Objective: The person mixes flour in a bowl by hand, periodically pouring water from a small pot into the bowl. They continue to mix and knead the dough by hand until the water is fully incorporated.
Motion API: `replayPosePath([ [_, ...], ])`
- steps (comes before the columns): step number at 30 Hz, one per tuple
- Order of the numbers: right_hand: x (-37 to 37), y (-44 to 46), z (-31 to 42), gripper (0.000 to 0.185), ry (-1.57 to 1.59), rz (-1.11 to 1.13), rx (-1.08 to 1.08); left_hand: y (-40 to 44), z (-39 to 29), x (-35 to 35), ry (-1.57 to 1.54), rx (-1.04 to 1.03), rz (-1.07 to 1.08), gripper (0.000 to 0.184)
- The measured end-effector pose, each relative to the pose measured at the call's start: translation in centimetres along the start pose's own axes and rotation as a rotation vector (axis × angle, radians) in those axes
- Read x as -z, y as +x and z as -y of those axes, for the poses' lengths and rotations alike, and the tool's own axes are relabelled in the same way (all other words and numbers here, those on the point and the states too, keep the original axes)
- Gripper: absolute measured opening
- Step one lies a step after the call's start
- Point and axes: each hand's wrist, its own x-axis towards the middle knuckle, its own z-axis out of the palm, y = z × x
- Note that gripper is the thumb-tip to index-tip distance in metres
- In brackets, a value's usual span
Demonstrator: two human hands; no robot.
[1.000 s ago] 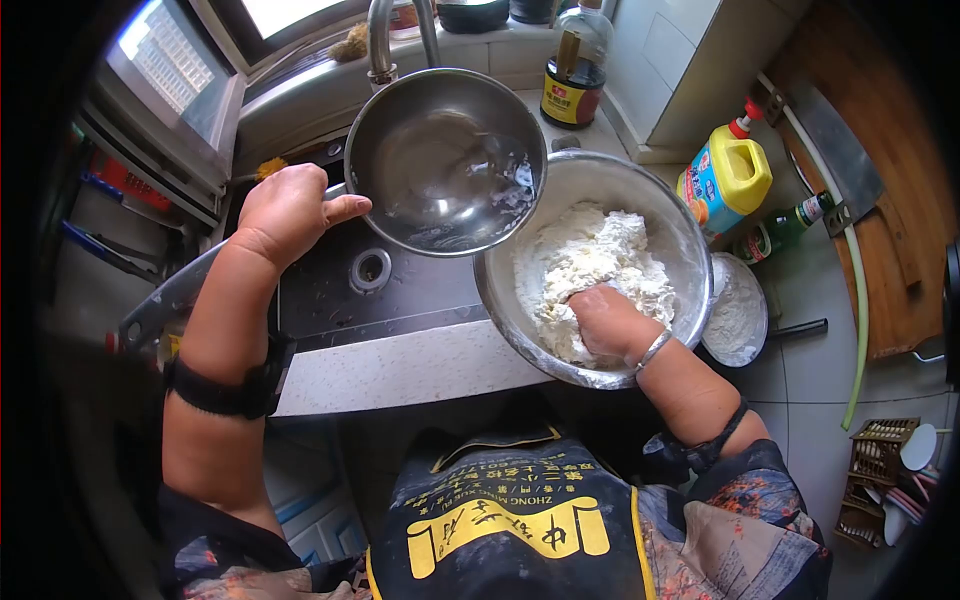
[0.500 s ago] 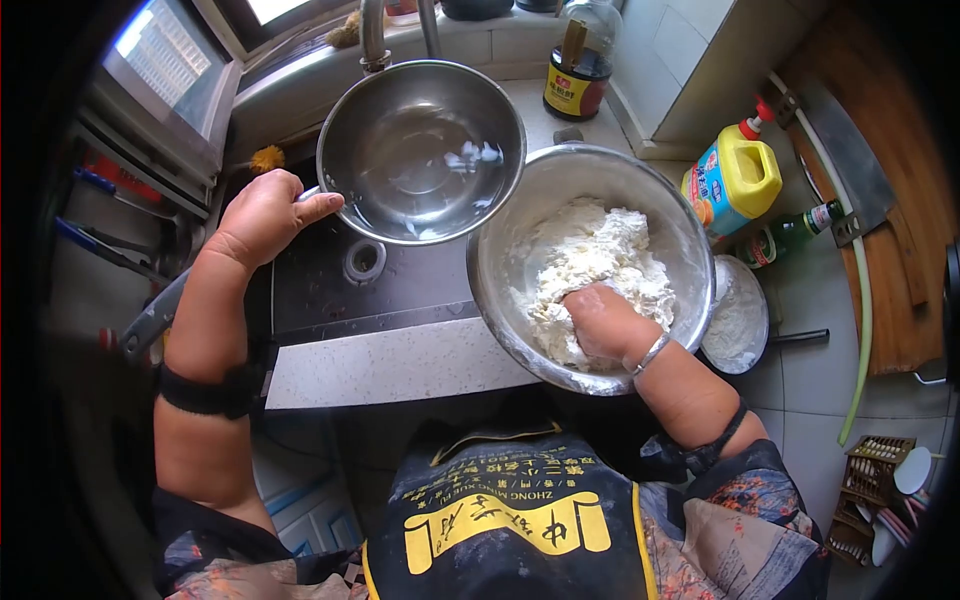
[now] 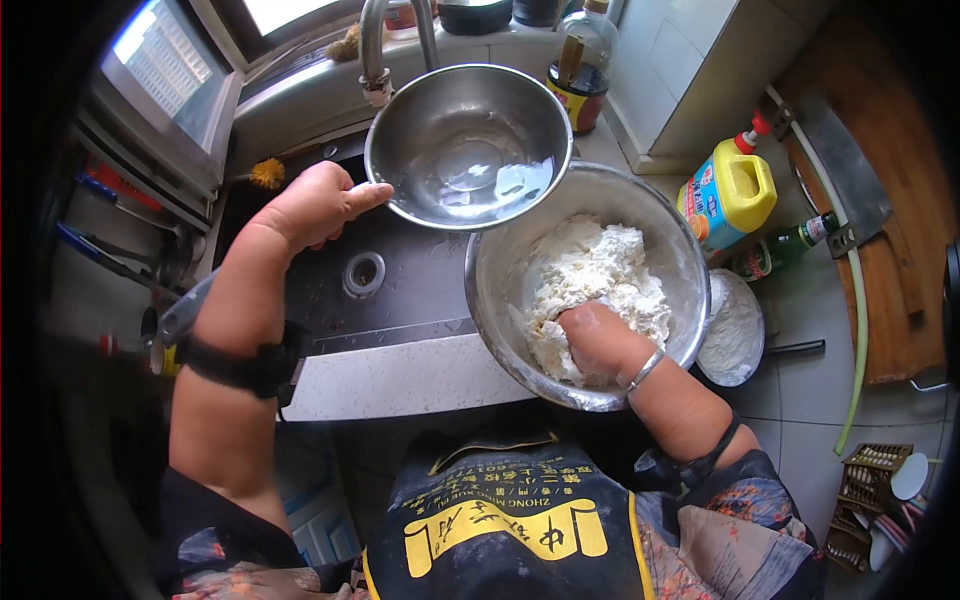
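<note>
My left hand (image 3: 325, 205) is curled, with the thumb reaching the rim of a steel pan (image 3: 468, 120), and I grasp this pan at its near left side, though its handle is hidden by my fingers. The pan lies to the right of my left hand and a little beyond it, raised over the sink (image 3: 420, 290), and it holds some clear liquid with bright reflections. From above, it overlaps the far left rim of the big metal bowl (image 3: 500, 260); whether they touch, I cannot tell. My right hand (image 3: 597, 340) is inside this bowl, with the fingers sunk in the white, crumbly flour mixture (image 3: 605, 265), so I cannot tell if they are clenched or loose. The mixture lies around these fingers, and most of it is heaped just beyond the hand. To the right of my right hand, outside the bowl, there is a round dish of flour (image 3: 733, 335); farther, beyond it, stand a yellow jug (image 3: 735, 190) and a tilted green bottle (image 3: 790, 245). The drain (image 3: 364, 273) is nearer to me than my left hand, while the faucet (image 3: 372, 50) is beyond it.
</note>
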Motion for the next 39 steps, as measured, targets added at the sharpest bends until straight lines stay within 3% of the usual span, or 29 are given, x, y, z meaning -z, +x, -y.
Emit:
replayPosePath([
  [10, -0.3, 0.0, -0.3, 0.015, 0.047, -0.017, 0.024, 7.2, -2.4, -4.3, -0.041, 0.093, -0.024, 0.058],
  [22, 0.3, 0.0, -0.2, 0.013, 0.062, 0.023, 0.062, 12.9, -2.2, -7.6, 0.090, 0.207, -0.021, 0.055],
  [32, -0.3, 0.4, -0.2, 0.013, 0.103, 0.003, 0.061, 16.5, -3.0, -9.5, 0.113, 0.028, 0.116, 0.051],
  [36, -0.3, 0.2, 0.1, 0.013, 0.113, 0.007, 0.020, 17.1, -4.5, -9.7, 0.456, -0.212, -0.011, 0.051],
  [39, 1.3, -0.4, 0.6, 0.010, 0.153, -0.004, -0.037, 15.7, -5.5, -10.1, 0.597, -0.363, -0.260, 0.049],
])
